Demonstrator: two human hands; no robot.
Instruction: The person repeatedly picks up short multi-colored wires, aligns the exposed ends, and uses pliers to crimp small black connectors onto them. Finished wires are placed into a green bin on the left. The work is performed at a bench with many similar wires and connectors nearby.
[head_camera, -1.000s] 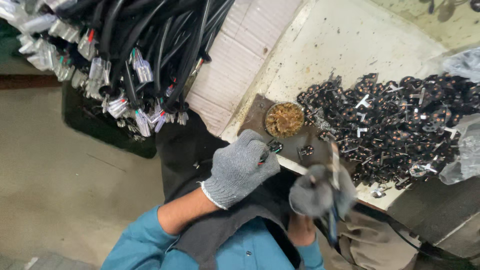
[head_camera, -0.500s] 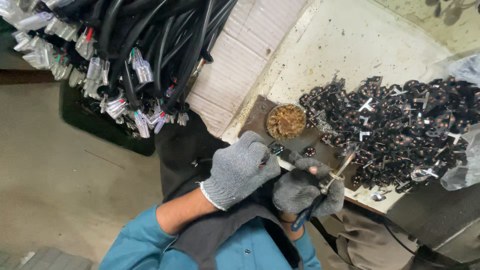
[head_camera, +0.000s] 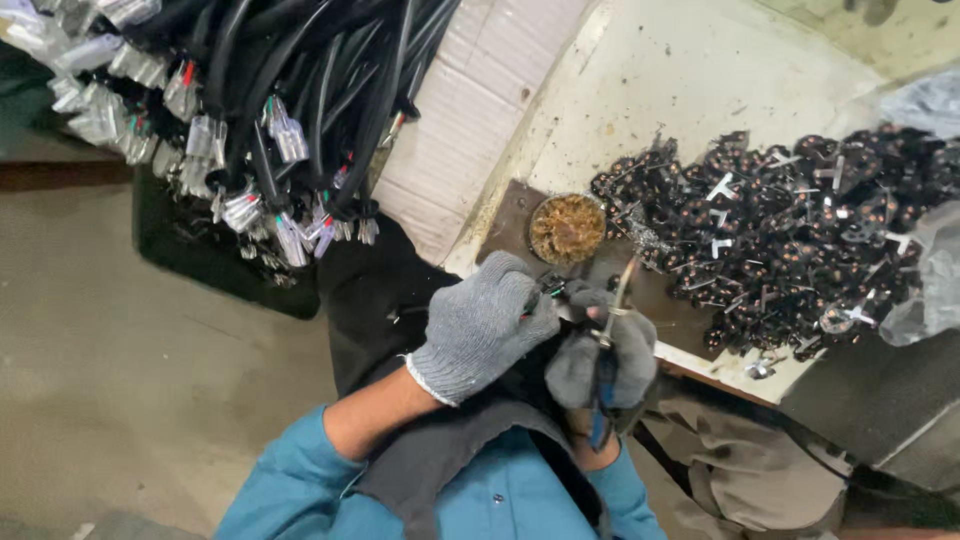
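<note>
Here the left hand (head_camera: 482, 325), in a grey knit glove, is closed around a small dark part (head_camera: 553, 289) with thin coloured wires, pinched at the fingertips just below the brass-wool cup (head_camera: 567, 228). The right hand (head_camera: 603, 357), also gloved, is wrapped around a blue-handled iron (head_camera: 612, 310) whose thin metal tip points up toward the cup. Part and tip meet, or nearly meet, just below the cup; contact itself is too small to tell.

The part looks light and stiff, with fine leads that would likely bend easily, so a pinch on its body rather than on the wires seems the safer hold. Knit gloves probably dull the feel for something this small.

Right of the cup lies a heap of like black parts (head_camera: 790, 235) on a stained table (head_camera: 690, 80), crowding that side. The table's edge runs just below the cup, and both hands work over the lap, off the edge. Well left of the cup hangs a bundle of black cables (head_camera: 290, 90) with clear plugs, apart from the hands.
</note>
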